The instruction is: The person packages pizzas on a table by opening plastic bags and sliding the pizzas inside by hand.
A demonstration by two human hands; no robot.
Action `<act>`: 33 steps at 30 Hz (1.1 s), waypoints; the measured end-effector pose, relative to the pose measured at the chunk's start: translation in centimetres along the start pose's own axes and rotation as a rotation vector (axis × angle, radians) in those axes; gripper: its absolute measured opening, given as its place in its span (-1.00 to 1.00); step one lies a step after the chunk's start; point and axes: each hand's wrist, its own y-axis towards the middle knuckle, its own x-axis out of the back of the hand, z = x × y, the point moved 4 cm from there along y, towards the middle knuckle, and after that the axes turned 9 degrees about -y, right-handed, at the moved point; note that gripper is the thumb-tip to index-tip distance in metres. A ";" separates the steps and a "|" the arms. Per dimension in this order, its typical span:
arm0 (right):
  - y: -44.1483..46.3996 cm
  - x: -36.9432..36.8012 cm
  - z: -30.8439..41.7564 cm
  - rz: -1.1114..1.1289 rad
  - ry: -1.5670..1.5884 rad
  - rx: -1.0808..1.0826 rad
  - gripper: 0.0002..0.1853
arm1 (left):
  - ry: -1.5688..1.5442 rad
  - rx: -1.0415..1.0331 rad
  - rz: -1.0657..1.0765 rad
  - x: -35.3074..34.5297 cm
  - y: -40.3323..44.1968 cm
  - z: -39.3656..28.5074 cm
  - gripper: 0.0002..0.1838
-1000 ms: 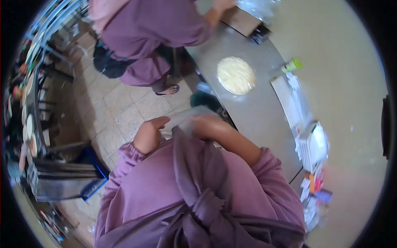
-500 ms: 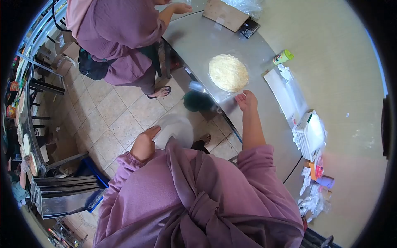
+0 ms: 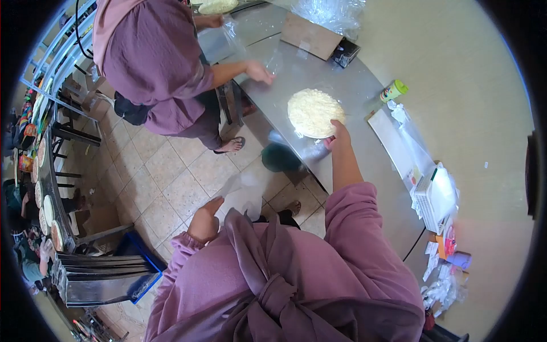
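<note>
On the grey table (image 3: 364, 165) lies a round pale disc (image 3: 313, 112) with a crumbly, whitish topping. My right hand (image 3: 337, 135) grips the disc's near right edge, thumb on top and fingers at the rim. Low over the floor, my left hand (image 3: 205, 221) is closed on the edge of a clear plastic bag (image 3: 242, 194), which hangs in front of my body. Part of the bag is hidden behind the knotted cloth on my chest.
A co-worker (image 3: 154, 62) stands at the upper left, one hand near the disc. Cardboard box (image 3: 310, 35), green container (image 3: 394, 90), white basket (image 3: 431, 196) and plastic wrap (image 3: 447, 288) lie along the table. A blue crate (image 3: 145, 268) with dark trays is lower left.
My right hand has left the bag, reached out to the disc and taken its edge. My left hand still has the bag. The co-worker's hand has moved nearer the disc.
</note>
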 end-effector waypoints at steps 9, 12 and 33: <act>0.3 -2.6 0.8 0.543 0.487 0.201 -0.54 | 0.014 -0.034 0.056 0.0 2.0 -3.5 -0.38; 0.7 0.0 0.4 0.527 0.433 0.231 -0.52 | -0.024 -0.045 0.059 0.3 3.1 -5.6 -0.37; -0.5 25.8 -6.1 0.731 1.127 0.438 -0.43 | -0.193 -0.449 0.184 -9.4 22.2 -24.7 -0.37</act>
